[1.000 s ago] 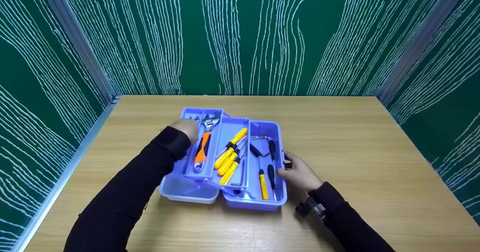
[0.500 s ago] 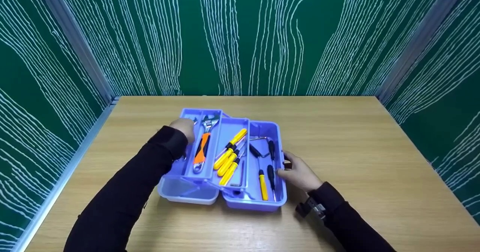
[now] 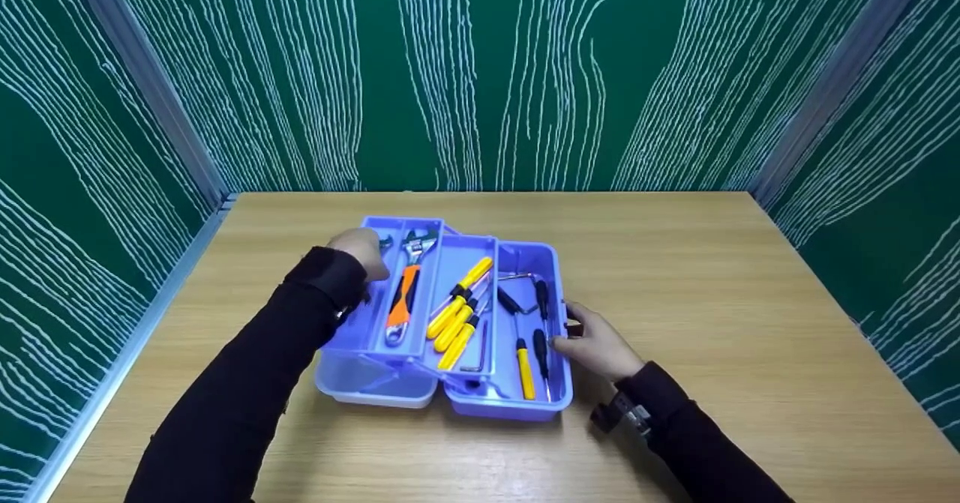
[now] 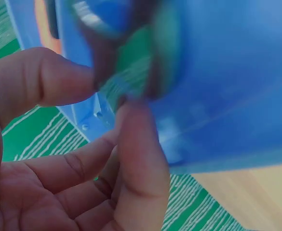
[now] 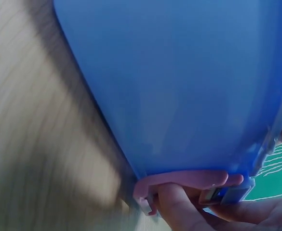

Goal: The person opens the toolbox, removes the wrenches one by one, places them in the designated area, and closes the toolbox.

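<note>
1. On the tabletop (image 3: 675,278) in front of you sits the blue toolbox (image 3: 450,383), its tiers fanned open
2. Your left hand (image 3: 360,252) reaches into the raised upper tray (image 3: 375,334) beside the orange wrench (image 3: 403,300), thumb and fingers closing on a small blurred metal piece
3. Your right hand (image 3: 592,345) curls its fingers round the box's right end by the latch (image 5: 189,180), apparently steadying it

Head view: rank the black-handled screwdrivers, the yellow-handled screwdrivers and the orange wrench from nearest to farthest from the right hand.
From the right hand:
1. black-handled screwdrivers, in the right compartment just beside the fingers.
2. yellow-handled screwdrivers, in the middle tray.
3. orange wrench, in the left tray, close to the left hand.
</note>
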